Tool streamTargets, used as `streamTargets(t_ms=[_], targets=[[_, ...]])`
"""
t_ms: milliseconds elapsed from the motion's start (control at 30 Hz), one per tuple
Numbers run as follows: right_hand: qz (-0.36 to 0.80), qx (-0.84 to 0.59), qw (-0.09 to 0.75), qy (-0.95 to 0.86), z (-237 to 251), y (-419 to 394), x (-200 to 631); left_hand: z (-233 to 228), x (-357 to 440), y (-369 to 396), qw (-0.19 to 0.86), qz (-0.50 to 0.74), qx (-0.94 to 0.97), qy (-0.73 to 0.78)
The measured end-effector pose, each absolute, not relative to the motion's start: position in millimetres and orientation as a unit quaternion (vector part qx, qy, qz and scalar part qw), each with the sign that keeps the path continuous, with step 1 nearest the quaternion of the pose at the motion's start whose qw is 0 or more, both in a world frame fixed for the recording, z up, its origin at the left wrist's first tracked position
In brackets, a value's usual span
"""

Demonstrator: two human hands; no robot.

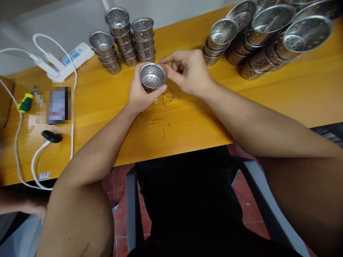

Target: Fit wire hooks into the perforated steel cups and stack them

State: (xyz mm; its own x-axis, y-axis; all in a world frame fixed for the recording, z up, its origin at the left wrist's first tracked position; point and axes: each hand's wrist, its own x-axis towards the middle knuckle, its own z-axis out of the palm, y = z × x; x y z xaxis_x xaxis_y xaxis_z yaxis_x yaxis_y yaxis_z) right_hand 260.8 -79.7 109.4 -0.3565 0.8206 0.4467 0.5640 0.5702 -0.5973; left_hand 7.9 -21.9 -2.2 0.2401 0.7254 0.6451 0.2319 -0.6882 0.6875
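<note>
Just above the near middle of the worktop [241, 107], your left hand [139, 94] is wrapped around a small perforated metal cup [152, 75], thumb along its front and the open mouth tipped toward you. Your right hand [189, 71] is pinched at the cup's right rim, fingertips together on something too thin to make out, probably one of the curved wire handles. Keep the left grip low on the wall so the rim stays free, and hold the cup steady while the right hand does the fine work; it looks easier to bring the wire end to the rim than to chase it by turning the cup. Work one end at a time and watch that the wire does not spring out of your pinch. More loose wires [160, 125] lie on the worktop just under and in front of your hands, near enough to reach without letting go of the cup. Behind are short stacks of like cups [125, 35], and a bigger heap [268, 32] lies to the right, well apart. A power strip [66, 59] with white cables and a screwdriver [25, 102] sit far left.
</note>
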Motion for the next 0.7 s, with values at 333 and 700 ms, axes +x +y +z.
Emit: streamTargets(t_ms=[333, 700], targets=[[0.190, -0.458, 0.372, -0.784, 105.6, -82.1, 252.1, 14.2, 15.4, -36.7, 0.230, 0.515, 0.752, 0.341], [0.186, -0.458, 0.365, -0.789, 104.5, -89.9, 240.0, 17.4, 10.8, -41.5, 0.242, 0.512, 0.741, 0.362]])
